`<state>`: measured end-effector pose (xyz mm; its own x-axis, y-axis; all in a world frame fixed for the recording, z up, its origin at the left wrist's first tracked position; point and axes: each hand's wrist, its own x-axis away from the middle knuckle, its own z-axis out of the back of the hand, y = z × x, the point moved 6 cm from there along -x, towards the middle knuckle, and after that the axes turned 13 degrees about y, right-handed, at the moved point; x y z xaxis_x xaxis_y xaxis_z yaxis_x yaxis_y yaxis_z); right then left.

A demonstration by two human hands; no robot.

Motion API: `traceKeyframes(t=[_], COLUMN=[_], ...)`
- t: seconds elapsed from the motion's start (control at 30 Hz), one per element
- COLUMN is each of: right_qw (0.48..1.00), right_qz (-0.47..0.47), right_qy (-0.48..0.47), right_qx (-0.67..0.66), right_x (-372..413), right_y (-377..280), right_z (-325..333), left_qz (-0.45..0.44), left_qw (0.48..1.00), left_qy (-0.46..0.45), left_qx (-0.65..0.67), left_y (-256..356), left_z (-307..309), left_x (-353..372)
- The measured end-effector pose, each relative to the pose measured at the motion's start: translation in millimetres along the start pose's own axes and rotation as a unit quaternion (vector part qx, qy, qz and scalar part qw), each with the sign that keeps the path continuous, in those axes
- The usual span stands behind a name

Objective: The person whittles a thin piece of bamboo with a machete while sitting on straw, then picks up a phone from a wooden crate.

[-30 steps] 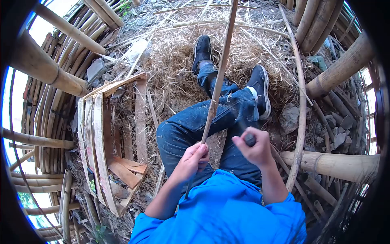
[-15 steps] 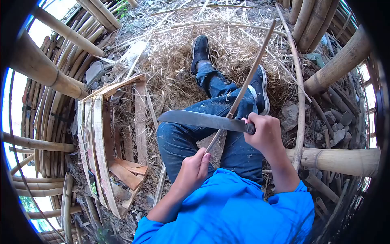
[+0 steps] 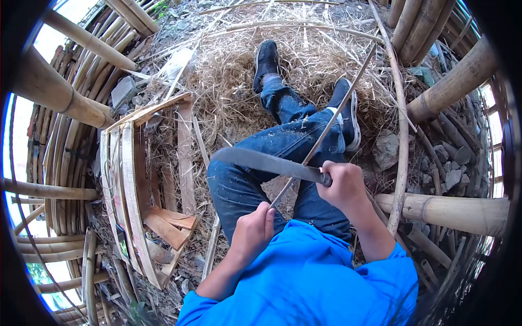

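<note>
A large knife [image 3: 266,165] lies crosswise over my legs, its broad blade pointing left. My right hand [image 3: 343,185] is closed around its handle. My left hand [image 3: 254,226] grips the near end of a long thin bamboo strip [image 3: 338,112], which slants up and right past my knee toward my shoe. The blade crosses the strip a little beyond my left hand; whether they touch is hard to tell. The far end of the strip is held by nothing.
On the left stands a wooden crate [image 3: 130,190] with slats. Shavings [image 3: 228,92] cover the ground around my shoes. A long pole [image 3: 401,136] and a thick bamboo [image 3: 446,212] lie on the right, near a rock [image 3: 385,149]. Bamboo posts rise on both sides.
My right hand and the knife have shifted slightly left and down. The strip's far end has dropped a little and swung right, and my left hand has moved slightly down and left.
</note>
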<state>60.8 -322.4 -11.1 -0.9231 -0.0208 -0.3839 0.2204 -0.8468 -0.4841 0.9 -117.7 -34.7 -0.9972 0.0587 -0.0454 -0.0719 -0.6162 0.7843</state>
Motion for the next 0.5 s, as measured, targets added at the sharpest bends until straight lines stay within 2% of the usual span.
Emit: traceKeyframes(t=[0.13, 0.2, 0.27, 0.33, 0.4, 0.5], right_qw=[0.997, 0.995, 0.973, 0.953, 0.958, 0.987], right_qz=[-0.012, -0.008, -0.142, -0.202, -0.17, -0.094], right_qy=[-0.039, -0.004, 0.06, 0.034, 0.03, -0.048], right_qx=[0.059, 0.096, 0.172, 0.223, 0.228, 0.119], right_x=[-9, -11, -28, -33, -25, 3], right_y=[10, 26, 72, 110, 102, 56], right_z=[-3, -2, 23, 41, 42, 8], left_qz=[0.002, 0.008, 0.016, 0.012, 0.011, 0.023], left_qw=[1.0, 1.0, 0.999, 0.997, 0.995, 0.996], left_qy=[0.015, 0.006, 0.008, -0.007, -0.016, -0.013], left_qx=[-0.011, -0.023, -0.041, -0.07, -0.098, -0.085], left_y=[-4, -7, -15, -21, -23, -24], left_z=[4, 4, 5, 5, 2, -7], left_x=[0, 1, 9, 21, 21, 17])
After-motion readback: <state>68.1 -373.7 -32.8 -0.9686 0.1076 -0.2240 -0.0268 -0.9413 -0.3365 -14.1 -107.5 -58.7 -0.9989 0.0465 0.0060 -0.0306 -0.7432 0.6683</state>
